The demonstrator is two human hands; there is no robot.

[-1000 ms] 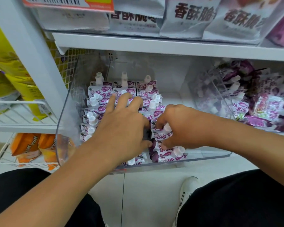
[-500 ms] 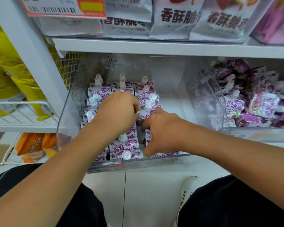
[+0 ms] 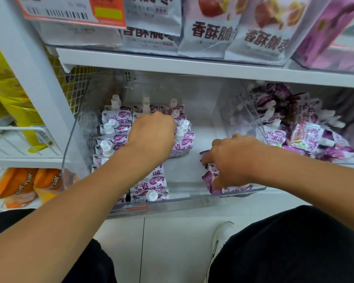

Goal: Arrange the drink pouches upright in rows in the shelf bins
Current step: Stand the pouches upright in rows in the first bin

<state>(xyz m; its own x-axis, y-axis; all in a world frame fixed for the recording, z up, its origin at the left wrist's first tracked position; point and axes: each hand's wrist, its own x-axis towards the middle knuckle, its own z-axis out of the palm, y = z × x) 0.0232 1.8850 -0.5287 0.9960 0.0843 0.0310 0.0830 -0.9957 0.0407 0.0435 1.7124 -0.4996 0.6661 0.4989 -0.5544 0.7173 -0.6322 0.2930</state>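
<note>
A clear plastic bin (image 3: 184,203) on the shelf holds white and purple drink pouches (image 3: 114,119) with white caps, standing in rows along its left side. My left hand (image 3: 151,137) lies over the middle row with its fingers curled down among the pouches; what the fingertips hold is hidden. My right hand (image 3: 231,158) is at the bin's front right corner, fingers curled round a small stack of pouches (image 3: 213,180) lying there. Between the two hands the bin floor is bare. Two pouches (image 3: 149,188) stand at the front under my left forearm.
A second clear bin (image 3: 243,111) to the right holds a loose heap of the same pouches (image 3: 302,133). The shelf above (image 3: 192,66) carries snack bags. A white upright (image 3: 29,64) and wire shelves with yellow and orange bags stand at left. My shoe (image 3: 223,233) is on the floor below.
My right hand moved away from the left hand to the bin's front right corner, taking several pouches with it and baring the bin floor. My left hand shifted slightly toward the back over the middle row.
</note>
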